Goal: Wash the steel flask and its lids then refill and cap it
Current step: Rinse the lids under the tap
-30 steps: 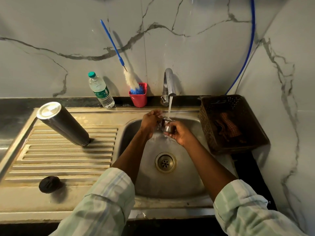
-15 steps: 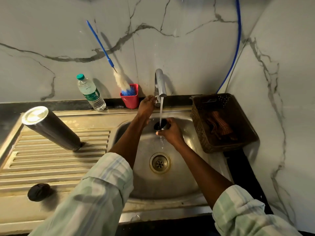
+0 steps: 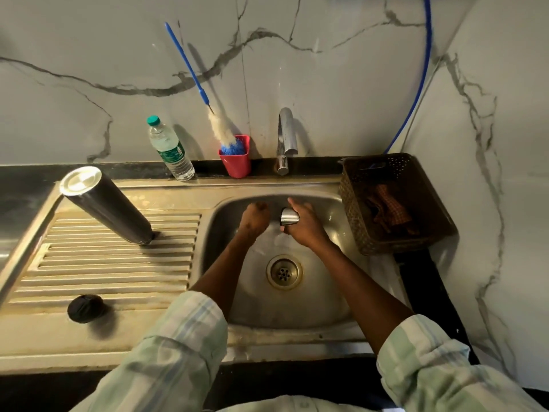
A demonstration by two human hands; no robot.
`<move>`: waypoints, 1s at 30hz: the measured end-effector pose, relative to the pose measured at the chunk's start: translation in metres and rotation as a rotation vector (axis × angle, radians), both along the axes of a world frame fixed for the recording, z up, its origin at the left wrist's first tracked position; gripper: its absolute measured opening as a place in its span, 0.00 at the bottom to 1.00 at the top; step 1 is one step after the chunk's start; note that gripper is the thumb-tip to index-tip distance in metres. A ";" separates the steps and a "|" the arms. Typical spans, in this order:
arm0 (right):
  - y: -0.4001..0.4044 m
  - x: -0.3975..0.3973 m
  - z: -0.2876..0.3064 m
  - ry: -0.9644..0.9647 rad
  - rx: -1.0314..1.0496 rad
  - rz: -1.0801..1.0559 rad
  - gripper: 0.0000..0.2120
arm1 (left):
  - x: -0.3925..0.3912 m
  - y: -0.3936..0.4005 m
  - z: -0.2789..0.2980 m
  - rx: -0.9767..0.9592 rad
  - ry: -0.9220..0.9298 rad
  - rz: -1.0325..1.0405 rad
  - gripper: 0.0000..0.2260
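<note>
Both my hands are down in the sink bowl (image 3: 332, 292) right now. My right hand (image 3: 306, 226) has its fingers wrapped around a small steel cap (image 3: 288, 217), one of the flask's lids, holding it just under the tap (image 3: 286, 138). The cap's shiny side faces the camera. My left hand (image 3: 255, 220) sits just beside it, curled into a loose fist with knuckles up. It's a bit blurry and I can't see anything in it, so I can't tell for sure whether it's gripping something. The two hands are close but not touching. The drain (image 3: 284, 272) is right below them, nearer to me.

The steel flask (image 3: 108, 206) itself is off to the left on the ribbed drainboard (image 3: 104, 272), standing upside down with its flat base up, and it looks tilted from this wide lens. A round black lid (image 3: 85, 308) lies on the drainboard's near edge, well apart from the flask.

Along the back of the worktop (image 3: 23, 185) there's a plastic water bottle (image 3: 170, 150) with a green cap, then a red cup (image 3: 236, 157) with a long blue-handled bottle brush (image 3: 208, 96) leaning out of it against the marble wall. On the right of the sink sits a brown perforated basket (image 3: 430, 233) with a checked cloth (image 3: 389, 208) in it, and a blue hose (image 3: 421, 78) runs up the wall behind it.
</note>
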State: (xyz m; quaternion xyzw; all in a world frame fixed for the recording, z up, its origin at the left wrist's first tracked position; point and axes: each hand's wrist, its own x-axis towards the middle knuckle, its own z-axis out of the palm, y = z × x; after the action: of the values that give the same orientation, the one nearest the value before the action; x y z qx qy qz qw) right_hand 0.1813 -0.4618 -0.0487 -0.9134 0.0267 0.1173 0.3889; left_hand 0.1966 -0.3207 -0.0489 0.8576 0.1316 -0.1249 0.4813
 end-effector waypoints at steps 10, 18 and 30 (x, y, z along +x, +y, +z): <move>-0.012 -0.036 0.014 -0.185 -0.308 0.111 0.37 | -0.069 -0.003 -0.003 0.229 0.042 -0.050 0.18; -0.025 -0.053 0.092 -0.293 -0.410 0.267 0.29 | -0.095 -0.008 0.019 0.276 -0.022 -0.025 0.19; -0.028 -0.106 0.035 -0.194 -0.386 0.206 0.20 | -0.138 -0.024 0.019 0.375 -0.158 -0.052 0.23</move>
State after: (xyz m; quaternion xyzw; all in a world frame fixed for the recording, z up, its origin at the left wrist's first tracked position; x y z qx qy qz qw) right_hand 0.0756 -0.4901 -0.0133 -0.9757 -0.0821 0.0609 0.1939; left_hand 0.0586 -0.3443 -0.0303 0.9425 0.0920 -0.0427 0.3185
